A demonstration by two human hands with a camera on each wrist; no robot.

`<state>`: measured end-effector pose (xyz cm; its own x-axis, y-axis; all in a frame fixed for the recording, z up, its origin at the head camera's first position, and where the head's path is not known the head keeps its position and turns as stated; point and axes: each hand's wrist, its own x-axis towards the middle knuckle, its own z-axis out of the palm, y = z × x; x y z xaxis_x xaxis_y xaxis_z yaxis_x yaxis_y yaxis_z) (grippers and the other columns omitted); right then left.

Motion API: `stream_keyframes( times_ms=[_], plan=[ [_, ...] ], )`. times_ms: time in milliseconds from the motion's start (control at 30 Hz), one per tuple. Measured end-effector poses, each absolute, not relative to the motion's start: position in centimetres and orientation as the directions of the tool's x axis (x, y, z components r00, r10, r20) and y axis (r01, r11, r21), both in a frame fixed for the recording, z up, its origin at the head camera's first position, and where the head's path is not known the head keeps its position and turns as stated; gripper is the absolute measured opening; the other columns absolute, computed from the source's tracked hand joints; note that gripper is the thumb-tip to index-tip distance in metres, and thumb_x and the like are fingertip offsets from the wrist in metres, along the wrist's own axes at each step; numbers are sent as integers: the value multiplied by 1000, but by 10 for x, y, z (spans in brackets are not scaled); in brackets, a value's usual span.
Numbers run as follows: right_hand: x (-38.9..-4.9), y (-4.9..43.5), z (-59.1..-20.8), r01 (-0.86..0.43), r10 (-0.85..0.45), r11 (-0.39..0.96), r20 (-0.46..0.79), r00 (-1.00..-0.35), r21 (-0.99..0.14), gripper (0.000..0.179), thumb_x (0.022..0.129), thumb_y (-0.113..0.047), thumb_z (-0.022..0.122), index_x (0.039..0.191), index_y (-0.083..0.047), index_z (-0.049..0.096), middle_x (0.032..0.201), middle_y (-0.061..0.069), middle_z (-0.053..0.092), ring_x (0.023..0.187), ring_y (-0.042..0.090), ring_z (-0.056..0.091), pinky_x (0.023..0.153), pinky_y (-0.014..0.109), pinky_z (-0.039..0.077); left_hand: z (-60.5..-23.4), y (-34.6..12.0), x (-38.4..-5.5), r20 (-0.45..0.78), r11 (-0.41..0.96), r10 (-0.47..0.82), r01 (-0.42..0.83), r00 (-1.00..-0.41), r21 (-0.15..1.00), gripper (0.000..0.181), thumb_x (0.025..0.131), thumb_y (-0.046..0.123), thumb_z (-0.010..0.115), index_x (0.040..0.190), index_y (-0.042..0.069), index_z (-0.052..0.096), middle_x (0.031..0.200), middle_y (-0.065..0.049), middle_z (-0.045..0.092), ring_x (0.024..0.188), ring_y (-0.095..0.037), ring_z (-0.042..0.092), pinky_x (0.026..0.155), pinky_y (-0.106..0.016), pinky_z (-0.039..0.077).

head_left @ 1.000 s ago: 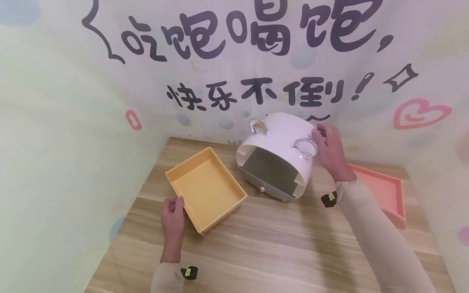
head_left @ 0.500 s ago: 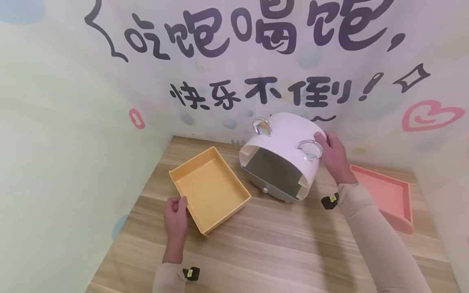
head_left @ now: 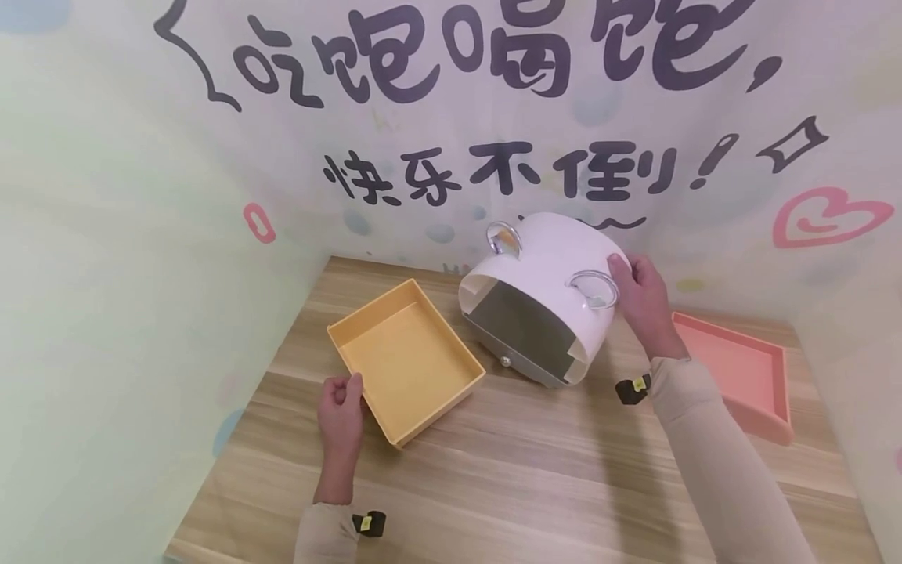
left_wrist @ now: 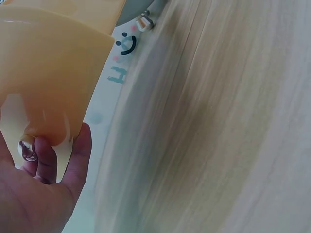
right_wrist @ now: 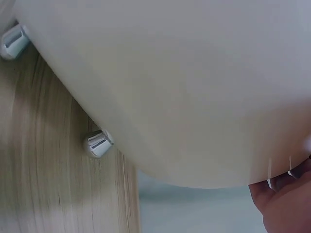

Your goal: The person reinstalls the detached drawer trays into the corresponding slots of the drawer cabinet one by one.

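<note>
Head view. Drawer (head_left: 405, 368), the yellow one, lies left of the case (head_left: 557, 258), near but apart, over the table (head_left: 465, 478); cannot tell whether it bears on the wood. Left hand (head_left: 341, 407) grips it at the front, thumb by the rim. Judged light, stiff plastic, likely smooth enough to slip in a loose hold; thin walls might crack if dropped. A one-ended hold may let the far end dip; side walls would steady it. Looks: square, shallow, plain inside, turned askew. Right hand (head_left: 643, 301) holds the case at its rear right side, thumb on the white shell. Case probably rigid, light for its bulk; best held by the shell. Grey front (head_left: 539, 373) below its cavity. Pink drawer (head_left: 750, 368) at far right.

Left wrist view. Fingers bent about the drawer's front beside the knob (left_wrist: 27, 148). Knob: small, shiny, silvery; good pinch point, perhaps slick. Front panel glossy, curved.

Right wrist view. Fingertips curled at the shell's edge. Shell smooth, off-white; two metallic feet (right_wrist: 98, 144) beneath.
</note>
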<state>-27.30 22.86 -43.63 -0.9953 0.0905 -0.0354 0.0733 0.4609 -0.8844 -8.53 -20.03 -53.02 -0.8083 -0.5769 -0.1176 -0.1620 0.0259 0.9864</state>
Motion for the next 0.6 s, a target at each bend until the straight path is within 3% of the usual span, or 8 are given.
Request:
stream_keyframes(
  times_ms=[233, 600],
  plan=[
    [-256, 225, -436, 95, 153, 479, -24, -988, -873, 75, 98, -70, 39, 131, -3, 47, 112, 10, 52, 106, 26, 48, 85, 34, 39, -527, -198, -87, -120, 61, -555, -184, -823, 981, 25, 103, 30, 57, 100, 6, 55, 74, 5, 63, 67, -6, 63, 67, -27, 58],
    [-238, 217, -439, 83, 171, 414, -12, -985, -907, 72, 100, -66, 39, 129, 0, 40, 120, 21, 50, 112, 32, 49, 96, 42, 41, -525, -186, -94, -138, 73, -539, -209, -831, 975, 31, 103, 34, 58, 105, 3, 57, 79, 1, 66, 69, -6, 65, 69, -30, 59]
  ],
)
